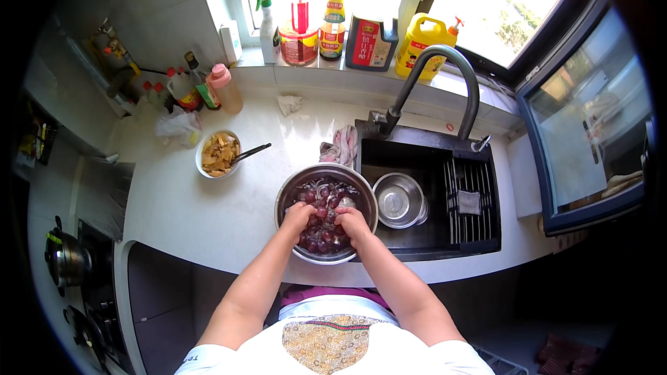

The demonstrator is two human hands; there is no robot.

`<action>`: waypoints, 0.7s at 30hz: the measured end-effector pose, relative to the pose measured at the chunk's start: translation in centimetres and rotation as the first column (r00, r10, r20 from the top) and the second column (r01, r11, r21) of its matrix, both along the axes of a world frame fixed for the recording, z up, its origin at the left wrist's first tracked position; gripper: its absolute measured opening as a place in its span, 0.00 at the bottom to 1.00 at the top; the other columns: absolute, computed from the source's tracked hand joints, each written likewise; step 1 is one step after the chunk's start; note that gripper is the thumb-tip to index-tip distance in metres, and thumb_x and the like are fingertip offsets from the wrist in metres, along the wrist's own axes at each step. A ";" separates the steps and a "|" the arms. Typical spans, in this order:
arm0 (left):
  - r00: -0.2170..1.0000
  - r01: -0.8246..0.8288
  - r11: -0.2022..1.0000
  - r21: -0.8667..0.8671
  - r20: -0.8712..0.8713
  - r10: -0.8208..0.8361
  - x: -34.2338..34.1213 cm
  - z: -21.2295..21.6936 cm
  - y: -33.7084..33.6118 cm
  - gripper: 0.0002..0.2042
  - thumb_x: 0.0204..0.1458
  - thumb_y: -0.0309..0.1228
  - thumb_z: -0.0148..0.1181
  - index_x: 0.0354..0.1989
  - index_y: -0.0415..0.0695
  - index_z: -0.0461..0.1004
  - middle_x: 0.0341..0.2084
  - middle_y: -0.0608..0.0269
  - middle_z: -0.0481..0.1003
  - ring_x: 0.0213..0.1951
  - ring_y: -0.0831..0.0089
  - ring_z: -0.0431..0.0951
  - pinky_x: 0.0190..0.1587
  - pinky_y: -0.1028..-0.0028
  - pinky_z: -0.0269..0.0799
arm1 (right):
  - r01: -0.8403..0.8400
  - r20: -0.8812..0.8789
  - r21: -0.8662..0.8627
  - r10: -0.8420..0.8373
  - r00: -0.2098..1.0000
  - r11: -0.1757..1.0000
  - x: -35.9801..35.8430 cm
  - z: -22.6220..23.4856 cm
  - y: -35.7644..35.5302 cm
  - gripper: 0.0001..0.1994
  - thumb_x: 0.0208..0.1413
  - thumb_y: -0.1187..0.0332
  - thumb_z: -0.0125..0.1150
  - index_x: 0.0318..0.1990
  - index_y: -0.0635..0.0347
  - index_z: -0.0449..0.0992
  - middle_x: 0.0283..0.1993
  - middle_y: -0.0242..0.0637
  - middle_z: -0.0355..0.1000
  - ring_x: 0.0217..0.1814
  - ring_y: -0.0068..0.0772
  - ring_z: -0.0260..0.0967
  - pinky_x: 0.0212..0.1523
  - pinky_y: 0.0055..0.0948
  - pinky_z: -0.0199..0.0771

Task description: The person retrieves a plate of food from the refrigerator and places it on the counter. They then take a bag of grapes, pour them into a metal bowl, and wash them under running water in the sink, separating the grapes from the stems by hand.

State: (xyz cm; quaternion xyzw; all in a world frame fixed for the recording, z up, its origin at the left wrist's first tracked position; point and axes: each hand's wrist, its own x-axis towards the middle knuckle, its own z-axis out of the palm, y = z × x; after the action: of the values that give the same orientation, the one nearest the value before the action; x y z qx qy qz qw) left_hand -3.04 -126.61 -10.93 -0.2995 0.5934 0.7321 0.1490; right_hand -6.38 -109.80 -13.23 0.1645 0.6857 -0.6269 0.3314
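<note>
A round metal basin (pixel 283 198) stands on the counter at the sink's left edge, holding dark red grapes (pixel 325 235) in water. Both my hands reach into it from the near side. At the left of the grapes, my left hand (pixel 297 218) has its fingers curled in, closed on grapes. Opposite it, my right hand (pixel 354 223) pinches grapes with thumb and fingers. My fingertips are partly hidden among the fruit. A small pale, shiny patch shows in the water near the basin's right side; I cannot make out what it is.
A black sink (pixel 424 239) to the right holds a steel pot (pixel 397 201) and a drying rack (pixel 479 219), under a dark curved faucet (pixel 467 73). A crumpled cloth (pixel 340 146) lies behind the basin. Left stands a bowl of food (pixel 219 154) with chopsticks (pixel 253 151). Bottles line the windowsill.
</note>
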 end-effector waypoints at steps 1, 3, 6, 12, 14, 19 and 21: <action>1.000 -0.012 1.000 0.006 0.010 0.012 -0.1 0.6 0.3 0.08 0.45 0.28 0.52 0.33 0.41 0.73 0.26 0.65 0.73 0.28 0.75 0.72 0.33 0.78 0.64 | 0.068 0.005 -0.027 -0.068 0.998 0.997 -0.3 -0.6 -0.2 0.21 0.50 0.60 0.62 0.47 0.65 0.71 0.43 0.42 0.72 0.43 0.34 0.70 0.44 0.31 0.69; 0.999 -0.027 0.997 -0.074 -0.033 0.024 0.1 -0.9 0.4 0.09 0.43 0.29 0.52 0.33 0.41 0.73 0.26 0.65 0.72 0.29 0.74 0.71 0.34 0.75 0.64 | 0.197 0.022 -0.085 -0.196 0.980 0.977 -0.8 -1.5 -1.1 0.25 0.46 0.58 0.65 0.48 0.66 0.72 0.47 0.45 0.71 0.49 0.36 0.68 0.48 0.31 0.66; 1.000 -0.013 0.997 -0.079 -0.022 0.011 0.1 -2.3 0.0 0.10 0.40 0.32 0.51 0.30 0.42 0.73 0.26 0.63 0.72 0.29 0.71 0.71 0.35 0.71 0.66 | -0.007 -0.091 0.154 0.022 0.996 0.988 -1.8 -1.5 -2.1 0.26 0.46 0.58 0.66 0.47 0.70 0.71 0.42 0.46 0.73 0.44 0.35 0.70 0.46 0.30 0.68; 0.996 -0.026 0.965 0.260 0.085 0.004 -0.1 0.0 -0.2 0.09 0.44 0.32 0.56 0.33 0.43 0.74 0.27 0.62 0.74 0.29 0.72 0.73 0.32 0.71 0.68 | -0.007 -0.091 0.093 0.015 0.996 0.996 -2.2 2.1 -0.8 0.17 0.40 0.69 0.63 0.40 0.65 0.75 0.30 0.36 0.72 0.32 0.33 0.68 0.33 0.26 0.64; 0.998 0.019 0.961 0.276 0.054 -0.035 -0.1 -0.2 -0.3 0.11 0.46 0.33 0.59 0.36 0.42 0.74 0.30 0.61 0.76 0.31 0.72 0.75 0.33 0.71 0.70 | -0.092 0.073 0.111 0.085 0.994 0.990 -1.9 6.7 -1.4 0.18 0.41 0.66 0.63 0.41 0.64 0.75 0.33 0.37 0.73 0.35 0.34 0.68 0.37 0.28 0.65; 0.981 0.107 0.979 0.176 0.140 -0.132 -1.3 0.7 -0.3 0.10 0.50 0.33 0.58 0.37 0.42 0.75 0.30 0.63 0.76 0.31 0.73 0.75 0.33 0.74 0.70 | -0.184 0.052 0.080 0.180 0.982 0.980 -2.0 4.4 -1.8 0.15 0.50 0.61 0.62 0.39 0.62 0.78 0.36 0.37 0.75 0.37 0.28 0.70 0.41 0.28 0.68; 0.981 0.106 0.979 0.174 0.143 -0.132 -1.4 0.9 -0.4 0.09 0.50 0.32 0.57 0.37 0.43 0.74 0.28 0.64 0.75 0.30 0.74 0.75 0.31 0.73 0.70 | -0.106 -0.073 0.018 0.107 0.992 0.994 -1.9 2.4 -1.8 0.12 0.47 0.65 0.63 0.37 0.62 0.78 0.33 0.35 0.74 0.35 0.27 0.70 0.39 0.26 0.69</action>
State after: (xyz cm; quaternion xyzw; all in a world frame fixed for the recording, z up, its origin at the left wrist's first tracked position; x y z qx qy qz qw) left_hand -4.48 -127.05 -9.98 -0.3057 0.5341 0.7433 0.2623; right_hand -8.24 -111.56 -10.84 0.1067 0.7096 -0.6091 0.3378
